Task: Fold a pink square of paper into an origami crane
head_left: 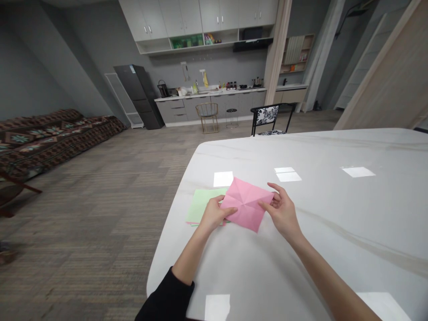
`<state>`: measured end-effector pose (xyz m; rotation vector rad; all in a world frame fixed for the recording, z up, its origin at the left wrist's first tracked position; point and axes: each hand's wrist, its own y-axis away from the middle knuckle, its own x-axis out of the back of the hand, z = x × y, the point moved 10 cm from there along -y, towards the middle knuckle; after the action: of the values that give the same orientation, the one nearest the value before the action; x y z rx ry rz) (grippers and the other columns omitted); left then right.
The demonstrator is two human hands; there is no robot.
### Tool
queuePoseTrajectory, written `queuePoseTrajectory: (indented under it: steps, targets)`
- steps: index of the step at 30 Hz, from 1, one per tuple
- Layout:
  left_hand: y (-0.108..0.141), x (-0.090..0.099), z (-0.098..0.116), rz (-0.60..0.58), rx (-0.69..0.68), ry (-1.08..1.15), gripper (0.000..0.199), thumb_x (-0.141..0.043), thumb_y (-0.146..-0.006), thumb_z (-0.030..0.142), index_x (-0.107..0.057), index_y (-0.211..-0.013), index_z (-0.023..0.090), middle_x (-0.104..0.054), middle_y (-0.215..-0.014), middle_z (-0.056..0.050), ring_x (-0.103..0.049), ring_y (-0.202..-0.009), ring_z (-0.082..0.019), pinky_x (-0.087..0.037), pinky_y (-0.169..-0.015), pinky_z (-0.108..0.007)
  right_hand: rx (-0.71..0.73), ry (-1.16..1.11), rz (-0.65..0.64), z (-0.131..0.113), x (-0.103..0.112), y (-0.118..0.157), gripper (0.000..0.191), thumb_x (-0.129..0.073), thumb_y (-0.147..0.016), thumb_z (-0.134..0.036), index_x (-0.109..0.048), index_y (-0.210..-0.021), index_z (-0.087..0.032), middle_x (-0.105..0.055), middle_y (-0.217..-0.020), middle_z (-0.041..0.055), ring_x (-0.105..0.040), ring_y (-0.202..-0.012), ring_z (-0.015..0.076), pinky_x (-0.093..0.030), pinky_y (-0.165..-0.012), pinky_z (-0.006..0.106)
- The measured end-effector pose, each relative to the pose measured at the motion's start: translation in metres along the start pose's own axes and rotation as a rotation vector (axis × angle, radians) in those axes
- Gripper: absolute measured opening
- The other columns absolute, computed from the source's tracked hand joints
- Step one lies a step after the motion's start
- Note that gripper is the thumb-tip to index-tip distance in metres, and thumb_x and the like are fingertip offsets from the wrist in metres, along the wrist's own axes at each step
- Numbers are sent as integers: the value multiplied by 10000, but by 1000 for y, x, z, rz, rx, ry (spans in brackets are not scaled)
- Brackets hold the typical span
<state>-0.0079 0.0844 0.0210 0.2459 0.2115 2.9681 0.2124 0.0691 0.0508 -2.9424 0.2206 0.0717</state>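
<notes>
Left fingers (231, 211): closed on the pink paper; thumb laid across the upper face, index bent at the left edge, remainder hidden beneath. Left hand (213, 215): black sleeve (170, 294) at forearm.

Right fingers (264, 206): thumb pressed on the face near the right corner, others curled behind that corner, pinching it; index raised and apart from the sheet. Right hand (284, 215): forearm bare.

Pink paper (246, 196): one square sheet, creases crossing near its middle; held between both hands, overlapping the right side of the green paper. Contact with the table cannot be told.

Green paper (200, 205): top of a low stack, pink and green edges showing below; lying left of the pink paper, partly covered by the left hand.

Table (284, 285): white, glossy, faintly veined, with bright reflections.

Chair (266, 116): black frame, patterned back; beyond the table's far edge.

Fridge (135, 89): dark, against the back wall.
</notes>
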Motion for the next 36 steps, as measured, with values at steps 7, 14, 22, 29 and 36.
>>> queuePoseTrajectory:
  steps: [7, 14, 22, 29, 36]
  targets:
    - [3, -12, 9, -19, -68, 140, 687, -856, -551, 296, -560, -1151, 140, -737, -877, -108, -686, -653, -199, -506, -504, -231, -199, -140, -12, 29, -12, 9, 970, -849, -581, -303, -319, -1389, -222, -716, -855, 58, -692, -788, 256, -564, -719, 395]
    - [1, 2, 6, 108, -61, 140, 751, -840, -568, 295, -477, -1217, 187, -699, -711, -24, -622, -516, -157, -448, -458, -217, -158, -55, 98, 24, 3, 9, 842, -797, -648, -348, -367, -1364, -246, -704, -864, 57, -693, -791, 260, -571, -676, 390]
    - [5, -9, 11, -5, -31, 313, 578, -783, -655, 376, -539, -1133, 162, -645, -730, -18, -599, -600, -130, -448, -540, -206, -97, 32, 154, 8, 5, 13, 621, -755, -692, -348, -463, -1229, -236, -678, -948, 66, -664, -826, 242, -549, -649, 339]
    - [21, -47, 8, -323, 139, 480, 492, -655, -769, 301, -505, -1237, 276, -637, -946, -44, -630, -821, -164, -517, -691, -270, 92, 139, 66, -19, -10, 18, 182, -661, -802, -380, -585, -778, -216, -592, -734, 8, -552, -698, 183, -451, -626, 283]
    - [27, -64, 20, -455, 74, 554, 341, -587, -830, 341, -589, -1126, 173, -634, -1054, -127, -637, -922, -231, -504, -815, -375, 152, 119, 48, -22, -17, 20, 154, -615, -853, -377, -571, -833, -231, -620, -864, 35, -584, -818, 211, -473, -735, 323]
